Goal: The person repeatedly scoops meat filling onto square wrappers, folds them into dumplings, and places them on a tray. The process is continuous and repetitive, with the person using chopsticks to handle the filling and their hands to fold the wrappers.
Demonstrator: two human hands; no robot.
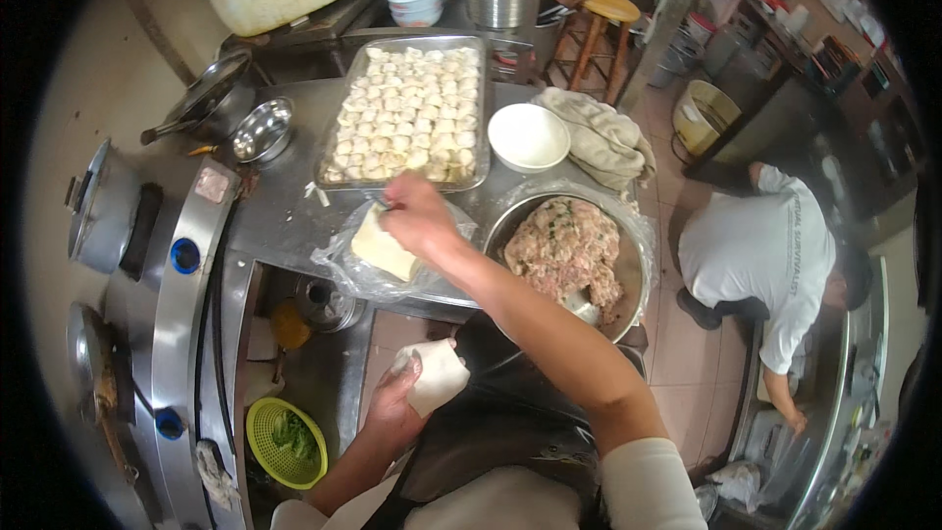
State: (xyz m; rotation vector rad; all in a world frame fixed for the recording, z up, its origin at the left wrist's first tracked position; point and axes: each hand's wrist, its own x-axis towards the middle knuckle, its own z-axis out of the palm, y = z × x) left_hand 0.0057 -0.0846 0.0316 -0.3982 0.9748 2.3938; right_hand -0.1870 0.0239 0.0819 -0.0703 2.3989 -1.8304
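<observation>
My left hand (397,397) holds a pale square dough wrapper (438,375) in front of my dark apron. My right hand (417,217) reaches across to the upper right corner of a stack of wrappers (383,250), which lies on a clear plastic bag (342,258); its fingertips are blurred, and whether they grip anything is unclear. Beyond it, a metal tray (482,162) holds rows of filled dumplings (412,107). To the right, a large steel bowl (629,309) edged with plastic contains minced meat filling (563,243) with green bits. A metal utensil partly shows in the filling.
A white bowl (528,137) and a crumpled towel (600,136) sit behind the meat bowl. At left are a small steel bowl (263,130), pots and a stove edge (176,309). A yellow-green basket (285,444) with greens is lower left. Another person (758,250) bends at far right.
</observation>
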